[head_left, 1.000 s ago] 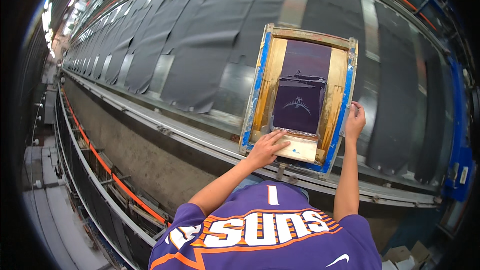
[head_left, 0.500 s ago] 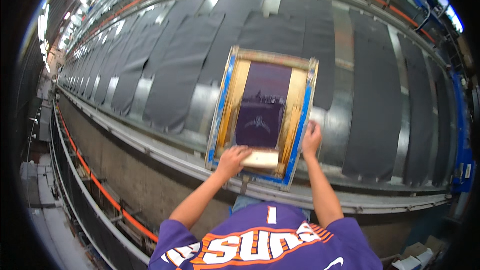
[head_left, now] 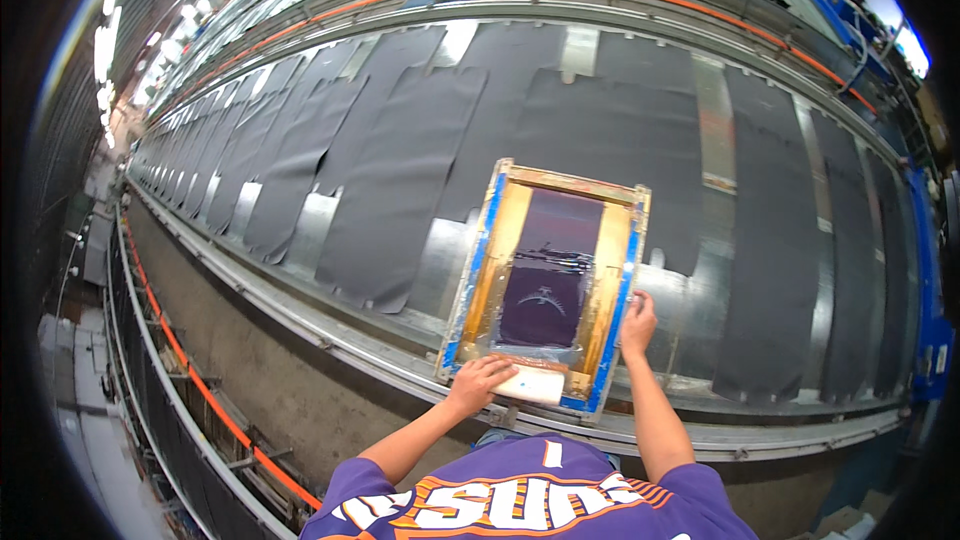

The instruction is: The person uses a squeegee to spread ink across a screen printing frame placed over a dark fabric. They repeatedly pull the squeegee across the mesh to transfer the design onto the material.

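A printing screen in a wooden frame with blue edges [head_left: 625,285] lies tilted slightly on the long metal table, with a dark purple middle [head_left: 550,220] bearing ink streaks and a pale arched design. My left hand [head_left: 480,380] has its fingers over a squeegee with a pale wooden handle [head_left: 535,385] at the screen's near end. My right hand [head_left: 637,325] grips the frame's right side with curled fingers. Both forearms reach up from the lower edge, in short purple sleeves.
Rows of dark fabric pieces [head_left: 390,190] cover the table [head_left: 445,265] into the distance on the left. Metal rails [head_left: 300,320] run along both long edges, with orange strips [head_left: 180,350] beyond them. A blue machine part [head_left: 930,320] stands at the far right; another long table lies at the back.
The view has tilted, so the screen and both hands appear lower and more of the far side shows. My hands stay on the squeegee and frame, with no clear movement along the screen.
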{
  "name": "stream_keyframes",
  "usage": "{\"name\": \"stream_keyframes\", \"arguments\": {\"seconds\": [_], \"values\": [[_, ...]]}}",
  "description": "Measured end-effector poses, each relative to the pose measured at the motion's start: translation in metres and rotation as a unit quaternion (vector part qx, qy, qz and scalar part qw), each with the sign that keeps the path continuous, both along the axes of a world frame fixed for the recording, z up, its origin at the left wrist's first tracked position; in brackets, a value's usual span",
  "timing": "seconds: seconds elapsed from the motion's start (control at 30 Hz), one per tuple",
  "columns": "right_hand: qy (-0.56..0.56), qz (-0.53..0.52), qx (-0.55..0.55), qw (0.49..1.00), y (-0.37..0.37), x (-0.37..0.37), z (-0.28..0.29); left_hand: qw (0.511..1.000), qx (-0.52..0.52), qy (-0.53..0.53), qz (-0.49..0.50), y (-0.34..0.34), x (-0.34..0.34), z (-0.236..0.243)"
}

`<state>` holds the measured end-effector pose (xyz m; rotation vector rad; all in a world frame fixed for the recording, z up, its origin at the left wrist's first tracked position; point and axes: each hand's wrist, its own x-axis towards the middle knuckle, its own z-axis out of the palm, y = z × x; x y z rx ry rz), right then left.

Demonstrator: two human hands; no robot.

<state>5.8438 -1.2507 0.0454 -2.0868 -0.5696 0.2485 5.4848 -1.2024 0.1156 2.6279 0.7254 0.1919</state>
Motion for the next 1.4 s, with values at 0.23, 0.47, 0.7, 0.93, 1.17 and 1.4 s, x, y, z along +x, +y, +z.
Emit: {"name": "stream_keyframes", "arguments": {"seconds": [0.23, 0.47, 0.7, 0.93, 1.17, 1.4], "values": [[-0.072, 0.112, -0.090, 0.987, -0.016, 0.022, -0.001, 0.998, 0.043, -0.009, -0.045, 0.047, 0.028, -0.022], [-0.184, 0.371, -0.193, 0.890, 0.079, -0.007, 0.132, 0.996, -0.060, -0.024, -0.063, 0.183, 0.125, -0.005], [-0.156, 0.401, -0.189, 0.883, 0.070, -0.032, 0.082, 0.995, 0.047, -0.049, 0.079, 0.149, 0.108, -0.045], [-0.119, 0.443, -0.109, 0.882, -0.030, -0.094, 0.087, 0.999, -0.020, -0.039, 0.027, 0.067, 0.044, -0.025], [-0.164, 0.371, -0.083, 0.910, 0.057, -0.026, 0.057, 0.991, -0.001, -0.126, 0.035, 0.170, 0.130, -0.033], [-0.111, 0.394, -0.109, 0.906, -0.031, -0.095, 0.050, 0.999, 0.019, -0.020, 0.033, 0.079, 0.059, -0.041]]}}
